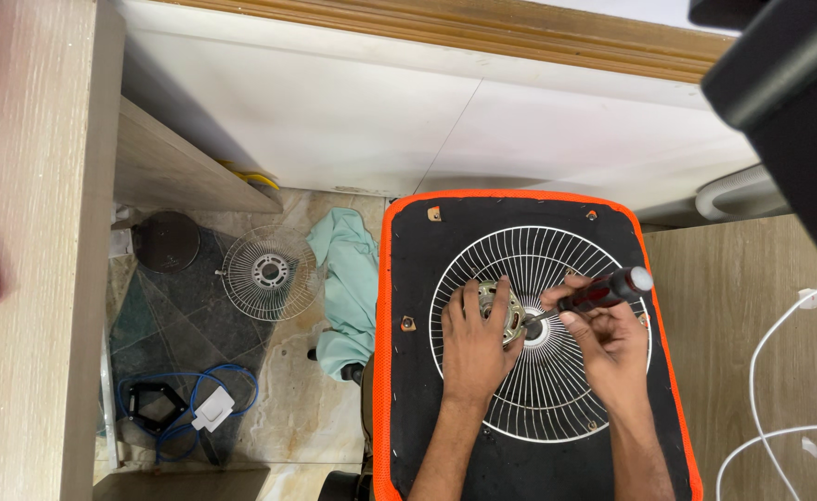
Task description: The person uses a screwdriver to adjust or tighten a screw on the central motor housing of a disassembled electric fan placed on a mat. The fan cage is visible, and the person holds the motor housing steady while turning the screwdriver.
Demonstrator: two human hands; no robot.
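A round white wire fan guard (557, 390) lies flat on a black pad with an orange border (385, 306). On the guard's middle sits a small metal fan motor (498, 299). My left hand (475, 341) rests on the motor and grips it from the near side. My right hand (605, 339) holds a screwdriver with a red and black handle (605, 289), its tip pointing left at the motor by the guard's hub.
On the floor to the left lie a second wire guard (269, 272), a teal cloth (348, 278), a dark round base (167, 240) and a blue cable with a white plug (206, 408). A wooden desk (742, 306) with a white cord (779, 371) stands right; a wooden shelf unit (28, 260) stands left.
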